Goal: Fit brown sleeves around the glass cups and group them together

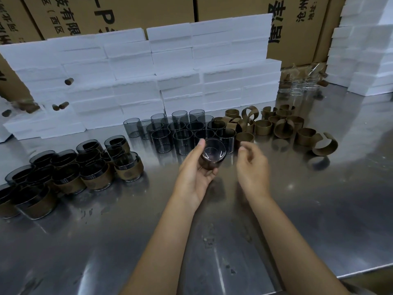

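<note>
My left hand (194, 175) grips a smoky glass cup (213, 155) with a brown sleeve around it, held above the steel table with its mouth tilted toward me. My right hand (252, 165) hovers just right of the cup, fingers loosely curled and holding nothing. Behind the hands stands a cluster of bare grey glass cups (180, 130). To their right lies a heap of loose brown sleeves (276, 124). At the left, several sleeved cups (70, 173) stand grouped together.
The steel table (212, 241) has bare surface in front of me. Stacked white foam blocks (159, 77) line the back, with more foam (365, 54) at the right. Clear glasses (297, 88) sit at the back right. Cardboard boxes (127, 11) rise behind.
</note>
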